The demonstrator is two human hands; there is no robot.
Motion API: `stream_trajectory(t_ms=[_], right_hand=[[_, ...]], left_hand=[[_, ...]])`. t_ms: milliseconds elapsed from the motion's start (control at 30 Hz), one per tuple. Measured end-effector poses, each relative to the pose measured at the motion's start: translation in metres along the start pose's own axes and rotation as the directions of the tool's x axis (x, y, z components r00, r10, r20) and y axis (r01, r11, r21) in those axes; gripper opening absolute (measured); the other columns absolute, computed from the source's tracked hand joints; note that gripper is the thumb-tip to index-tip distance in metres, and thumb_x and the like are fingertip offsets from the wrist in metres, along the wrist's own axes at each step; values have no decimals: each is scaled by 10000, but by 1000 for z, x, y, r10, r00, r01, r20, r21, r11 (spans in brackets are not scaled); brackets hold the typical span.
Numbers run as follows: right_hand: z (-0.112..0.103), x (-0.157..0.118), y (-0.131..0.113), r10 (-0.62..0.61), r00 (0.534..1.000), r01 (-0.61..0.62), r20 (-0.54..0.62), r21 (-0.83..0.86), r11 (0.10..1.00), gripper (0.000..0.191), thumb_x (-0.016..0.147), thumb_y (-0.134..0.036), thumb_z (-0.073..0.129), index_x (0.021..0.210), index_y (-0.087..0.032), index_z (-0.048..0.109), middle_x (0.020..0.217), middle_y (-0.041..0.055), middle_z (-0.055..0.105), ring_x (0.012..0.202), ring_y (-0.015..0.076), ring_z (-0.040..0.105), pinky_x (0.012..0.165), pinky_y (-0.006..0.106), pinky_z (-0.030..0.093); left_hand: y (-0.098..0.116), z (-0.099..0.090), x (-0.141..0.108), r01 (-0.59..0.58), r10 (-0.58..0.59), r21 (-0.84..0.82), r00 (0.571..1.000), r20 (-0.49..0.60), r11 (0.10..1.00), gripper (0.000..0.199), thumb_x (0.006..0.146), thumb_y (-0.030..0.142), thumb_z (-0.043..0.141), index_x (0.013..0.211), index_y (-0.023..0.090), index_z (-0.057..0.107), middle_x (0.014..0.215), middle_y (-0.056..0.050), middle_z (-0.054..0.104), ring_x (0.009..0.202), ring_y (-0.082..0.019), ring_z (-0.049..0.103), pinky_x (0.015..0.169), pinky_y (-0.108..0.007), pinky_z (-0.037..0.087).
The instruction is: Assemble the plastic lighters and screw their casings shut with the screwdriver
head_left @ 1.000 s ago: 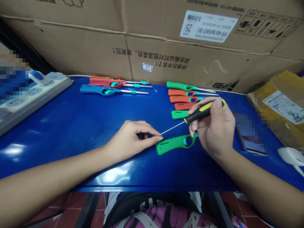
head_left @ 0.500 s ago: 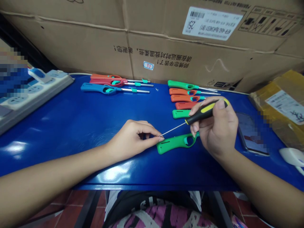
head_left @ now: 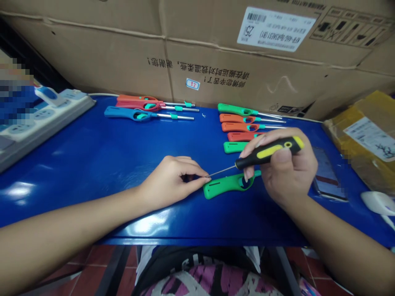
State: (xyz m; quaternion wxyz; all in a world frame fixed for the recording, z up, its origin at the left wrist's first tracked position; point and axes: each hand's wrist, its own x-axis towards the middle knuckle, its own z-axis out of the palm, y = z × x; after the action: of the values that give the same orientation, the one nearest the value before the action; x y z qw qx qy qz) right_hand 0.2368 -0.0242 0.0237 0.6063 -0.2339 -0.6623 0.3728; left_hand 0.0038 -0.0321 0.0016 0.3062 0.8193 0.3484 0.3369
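Observation:
In my right hand [head_left: 286, 174] is a black-and-yellow screwdriver [head_left: 268, 153], its thin shaft slanting down to the left. The shaft's tip meets the pinched thumb and forefinger of my left hand [head_left: 173, 181]; whatever small thing those fingertips hold is hidden. Just below the shaft, a green gas lighter [head_left: 220, 187] lies on the blue table [head_left: 123, 164], with its butt end beside my left fingertips. My right hand's lower fingers are near this lighter's trigger opening and cover part of its nozzle end.
Several lighters, green, orange and red [head_left: 234, 127], lie in a column at the back right. A blue lighter [head_left: 126, 113] and two reddish ones lie back left. A power strip [head_left: 46, 119] stands left; a phone [head_left: 328, 174], white mouse [head_left: 378, 202] and taped carton [head_left: 364, 139] are right. A cardboard box [head_left: 123, 53] stands behind.
My right hand has shifted slightly right and down, and the screwdriver has turned to a flatter slant, its tip still at my left fingertips. My left hand has barely moved.

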Motion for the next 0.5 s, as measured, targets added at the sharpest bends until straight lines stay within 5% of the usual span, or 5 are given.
stream_trajectory(t_ms=[267, 400, 500], right_hand=[[3, 0, -14, -82, 962, 131, 262, -178, 975, 221, 935, -319, 670, 1151, -272, 670, 952, 47, 735, 769, 212, 727, 605, 351, 614], [9, 5, -22, -118, 975, 162, 191, -235, 958, 169, 943, -341, 664, 1081, -246, 684, 883, 39, 739, 687, 190, 708, 567, 331, 588], [12, 8, -25, -151, 982, 175, 110, -248, 953, 131, 959, -356, 638, 1032, -256, 682, 810, 22, 725, 527, 153, 638, 423, 300, 498]], left_hand=[[-5, 1, -2, -123, 123, 125, 992, 6, 984, 123, 940, 190, 665, 945, 157, 783, 903, -33, 787, 818, -162, 707, 765, -292, 544], [2, 0, 0, -154, 157, 88, 988, -18, 984, 145, 906, 267, 726, 991, 154, 759, 956, -39, 777, 876, -162, 696, 823, -292, 537], [5, -1, 0, -156, 150, 134, 987, 55, 979, 434, 831, 414, 795, 1168, 155, 712, 1102, -66, 751, 994, -212, 666, 906, -346, 529]])
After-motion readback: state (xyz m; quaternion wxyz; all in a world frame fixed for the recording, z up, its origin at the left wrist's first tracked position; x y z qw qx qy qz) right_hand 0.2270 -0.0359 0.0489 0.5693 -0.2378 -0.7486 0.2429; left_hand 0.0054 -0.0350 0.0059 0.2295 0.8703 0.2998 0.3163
